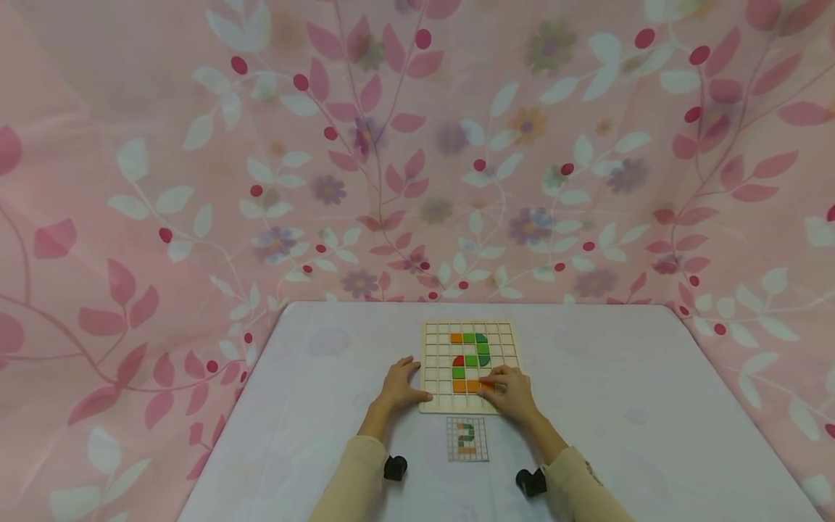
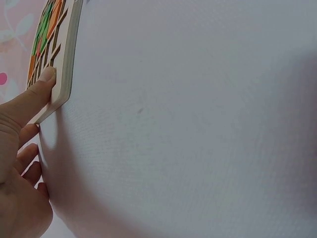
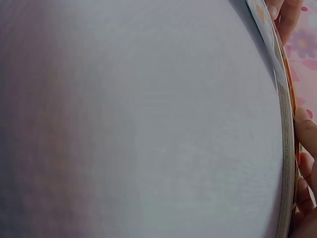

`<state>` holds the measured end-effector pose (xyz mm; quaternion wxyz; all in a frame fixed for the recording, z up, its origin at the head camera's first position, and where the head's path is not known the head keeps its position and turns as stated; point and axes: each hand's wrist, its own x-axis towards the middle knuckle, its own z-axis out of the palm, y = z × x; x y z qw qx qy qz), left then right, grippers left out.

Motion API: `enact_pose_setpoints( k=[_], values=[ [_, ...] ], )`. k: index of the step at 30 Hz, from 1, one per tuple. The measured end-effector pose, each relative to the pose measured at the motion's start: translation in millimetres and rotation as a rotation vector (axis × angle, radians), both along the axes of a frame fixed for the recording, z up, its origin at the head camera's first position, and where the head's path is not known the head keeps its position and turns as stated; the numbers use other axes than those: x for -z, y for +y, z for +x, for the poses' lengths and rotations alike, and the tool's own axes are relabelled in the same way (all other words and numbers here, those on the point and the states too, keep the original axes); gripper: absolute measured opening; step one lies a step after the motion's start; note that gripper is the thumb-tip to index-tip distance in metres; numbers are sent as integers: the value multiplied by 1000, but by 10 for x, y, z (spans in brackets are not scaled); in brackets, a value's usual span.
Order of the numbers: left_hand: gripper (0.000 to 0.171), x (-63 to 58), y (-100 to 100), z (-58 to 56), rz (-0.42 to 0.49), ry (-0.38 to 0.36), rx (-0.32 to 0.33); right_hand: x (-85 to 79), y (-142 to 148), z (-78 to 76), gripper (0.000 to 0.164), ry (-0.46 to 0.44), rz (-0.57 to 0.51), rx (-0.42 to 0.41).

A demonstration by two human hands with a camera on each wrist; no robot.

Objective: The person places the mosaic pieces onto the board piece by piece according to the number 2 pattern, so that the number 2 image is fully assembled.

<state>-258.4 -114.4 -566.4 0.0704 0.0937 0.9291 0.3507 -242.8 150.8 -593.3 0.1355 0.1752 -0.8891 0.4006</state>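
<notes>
A pale wooden grid board (image 1: 436, 402) lies on the table, with orange (image 1: 457, 338), green (image 1: 482, 349) and red (image 1: 459, 360) tiles set in its cells in the shape of a 2. At the board's lower left corner my left hand (image 1: 395, 384) holds the edge. The left wrist view shows its thumb (image 2: 45, 79) on top of the rim and the fingers alongside. My right hand (image 1: 512, 393) pinches an orange tile (image 1: 488, 386) at the right end of the bottom row, thumb and fingertips at the tile. That tile is partly covered by the fingers.
Just in front of the board lies a small pattern card (image 1: 467, 439) printed with a coloured 2 on a grid. A white cloth covers the table (image 1: 313, 449). Behind it hangs a pink floral curtain (image 1: 417, 159). Black wrist devices (image 1: 395, 468) sit beneath both sleeves.
</notes>
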Motion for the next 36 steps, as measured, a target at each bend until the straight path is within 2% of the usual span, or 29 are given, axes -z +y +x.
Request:
enact_pose_setpoints(
  k=[10, 19, 24, 28, 36],
  values=[
    [76, -23, 76, -15, 16, -6, 7, 1, 44, 20, 20, 2, 16, 36],
    [76, 8, 67, -37, -6, 2, 8, 56, 45, -9, 21, 42, 10, 27],
    [75, 15, 32, -25, -16, 4, 0, 75, 22, -37, 21, 22, 11, 5],
    [76, 5, 23, -15, -1, 1, -10, 61, 12, -49, 20, 0, 9, 1],
    [76, -16, 35, -51, -3, 5, -9, 25, 9, -55, 20, 36, 3, 5]
  ],
)
